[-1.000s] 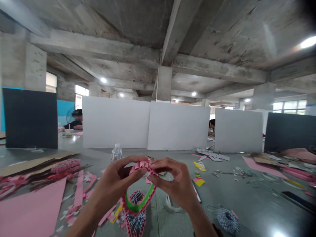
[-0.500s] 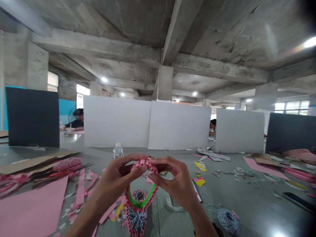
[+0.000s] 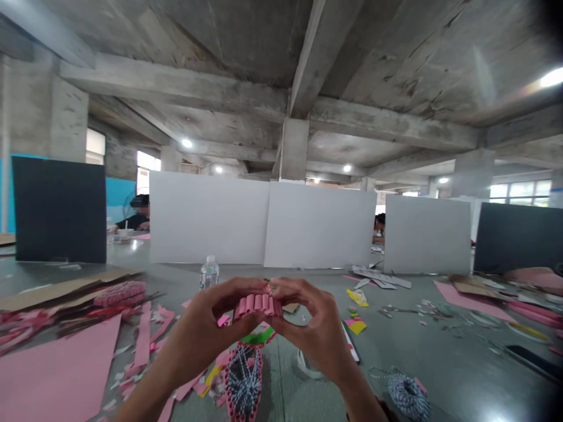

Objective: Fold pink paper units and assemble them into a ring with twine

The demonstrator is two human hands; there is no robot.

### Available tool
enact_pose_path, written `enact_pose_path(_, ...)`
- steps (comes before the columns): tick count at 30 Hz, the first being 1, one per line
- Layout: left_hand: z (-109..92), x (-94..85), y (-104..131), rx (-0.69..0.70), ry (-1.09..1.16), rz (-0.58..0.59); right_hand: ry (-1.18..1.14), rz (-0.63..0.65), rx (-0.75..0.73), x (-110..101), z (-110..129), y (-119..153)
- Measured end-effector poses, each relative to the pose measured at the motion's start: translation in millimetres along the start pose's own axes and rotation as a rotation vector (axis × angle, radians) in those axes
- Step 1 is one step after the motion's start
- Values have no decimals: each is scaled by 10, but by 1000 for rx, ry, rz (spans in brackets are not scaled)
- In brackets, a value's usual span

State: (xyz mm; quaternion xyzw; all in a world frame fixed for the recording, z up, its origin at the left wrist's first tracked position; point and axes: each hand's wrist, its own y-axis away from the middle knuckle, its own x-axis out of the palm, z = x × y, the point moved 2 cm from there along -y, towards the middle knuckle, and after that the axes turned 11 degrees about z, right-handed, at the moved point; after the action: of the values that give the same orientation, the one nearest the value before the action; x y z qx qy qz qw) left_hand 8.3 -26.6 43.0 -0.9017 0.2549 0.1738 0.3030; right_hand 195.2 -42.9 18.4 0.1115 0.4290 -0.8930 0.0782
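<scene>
My left hand (image 3: 220,313) and my right hand (image 3: 303,310) both grip a band of rolled pink foam loops (image 3: 258,305), one at each end. The thumbs press its near side and the fingers curl over the top. Green lining (image 3: 258,336) shows below the loops, inside the band. Beneath my hands, on the table, lies an oval pink-edged piece (image 3: 243,381) crossed with blue-and-white cord. Part of the band is hidden behind my fingers.
A clear plastic bottle (image 3: 210,273) stands beyond my left hand. Pink foam sheet (image 3: 57,369) and scraps lie left. At right are a cord roll (image 3: 409,395), yellow scraps (image 3: 357,297) and a phone (image 3: 534,358). White panels (image 3: 211,217) stand across the back.
The band has been tilted in my hands, so its loops face me more and less green lining shows. The corded oval below is more exposed.
</scene>
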Motion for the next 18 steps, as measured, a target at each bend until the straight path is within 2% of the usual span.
enact_pose_path(7,-18,-17,-10,19,-107,18,-68,-29,3,-21,-13,7)
enact_pose_path(11,-20,-26,-24,7,-94,30,-59,-15,7,-23,-19,-3)
enact_pose_path(18,-4,-33,-23,12,-35,-136,-31,62,77,-15,-5,-23)
